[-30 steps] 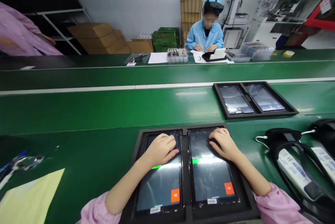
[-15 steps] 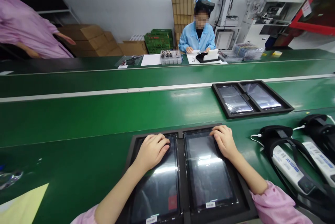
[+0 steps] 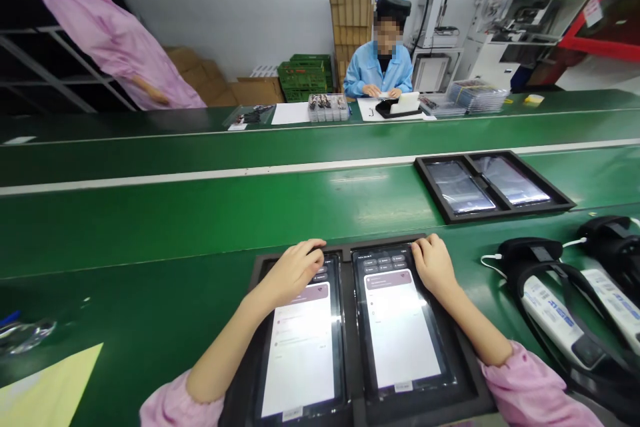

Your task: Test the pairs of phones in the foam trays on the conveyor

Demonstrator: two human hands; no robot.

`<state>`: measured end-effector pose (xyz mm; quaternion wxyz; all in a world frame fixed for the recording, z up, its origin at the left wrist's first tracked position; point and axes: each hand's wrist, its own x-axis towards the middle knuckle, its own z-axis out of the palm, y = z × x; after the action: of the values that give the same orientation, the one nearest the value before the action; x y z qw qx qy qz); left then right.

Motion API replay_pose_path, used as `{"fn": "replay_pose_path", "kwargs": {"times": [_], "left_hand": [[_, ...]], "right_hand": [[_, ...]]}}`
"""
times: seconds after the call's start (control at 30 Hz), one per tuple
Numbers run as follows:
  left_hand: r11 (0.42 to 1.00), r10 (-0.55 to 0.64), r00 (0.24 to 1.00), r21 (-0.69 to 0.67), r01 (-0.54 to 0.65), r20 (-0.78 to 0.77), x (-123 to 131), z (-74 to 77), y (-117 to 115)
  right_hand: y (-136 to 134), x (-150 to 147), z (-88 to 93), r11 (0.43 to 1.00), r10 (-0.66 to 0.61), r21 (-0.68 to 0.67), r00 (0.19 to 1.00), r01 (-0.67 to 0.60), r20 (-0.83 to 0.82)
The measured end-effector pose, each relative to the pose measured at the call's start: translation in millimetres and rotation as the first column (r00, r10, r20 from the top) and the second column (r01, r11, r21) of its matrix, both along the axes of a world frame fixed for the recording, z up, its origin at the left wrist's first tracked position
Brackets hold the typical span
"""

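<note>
Left hand [image 3: 293, 272] on left tablet [image 3: 301, 340], right hand [image 3: 434, 265] on right tablet [image 3: 400, 327] — fingers loosely curled, grasping nothing, black tray [image 3: 467, 384] beneath

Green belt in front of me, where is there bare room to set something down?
Bare green belt runs left of the far tray, between the white stripe and the near tray. Another patch lies between the yellow sheet and the left hand. Right of the right hand it is crowded with cabled scanners.
</note>
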<state>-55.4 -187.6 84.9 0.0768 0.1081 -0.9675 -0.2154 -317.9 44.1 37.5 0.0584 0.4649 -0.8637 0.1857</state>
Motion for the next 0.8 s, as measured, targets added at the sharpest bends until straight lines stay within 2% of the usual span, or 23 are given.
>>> {"fn": "replay_pose_path", "kwargs": {"times": [0.13, 0.27, 0.37, 0.5, 0.63, 0.7, 0.8], "left_hand": [[0.996, -0.054, 0.991, -0.066, 0.063, 0.125, -9.2, -8.2, -5.8], [0.982, -0.029, 0.991, -0.179, 0.052, 0.128, -14.0, -16.0, -2.4], [0.978, -0.036, 0.99, -0.199, 0.064, 0.139, -16.0, -13.6, -2.3], [0.994, -0.085, 0.985, -0.055, 0.095, 0.151, -16.6, -5.2, -8.2], [0.988, -0.115, 0.989, 0.118, 0.103, 0.096, -13.8, -0.1, -15.8], [0.978, -0.135, 0.989, 0.167, 0.122, 0.067, -10.9, -2.3, -21.3], [0.974, -0.159, 0.986, 0.173, 0.149, 0.05, -6.2, -13.9, -33.1]], "right_hand": [[-16.2, 1.1, 12.5, 0.976, 0.013, 0.219, 1.0, -0.017, 0.022], [-32.0, -6.0, 38.1, 0.924, 0.033, 0.375, 0.993, -0.074, 0.117], [-38.1, -12.4, 56.0, 0.885, 0.017, 0.454, 0.983, -0.099, 0.18], [-39.9, -12.5, 67.5, 0.845, -0.02, 0.523, 0.973, -0.106, 0.229], [-40.8, -10.0, 70.8, 0.837, -0.055, 0.54, 0.97, -0.084, 0.237], [-41.5, -11.1, 73.6, 0.836, -0.054, 0.54, 0.965, -0.097, 0.257], [-42.3, -13.7, 79.5, 0.829, -0.041, 0.541, 0.95, -0.141, 0.309]]}}
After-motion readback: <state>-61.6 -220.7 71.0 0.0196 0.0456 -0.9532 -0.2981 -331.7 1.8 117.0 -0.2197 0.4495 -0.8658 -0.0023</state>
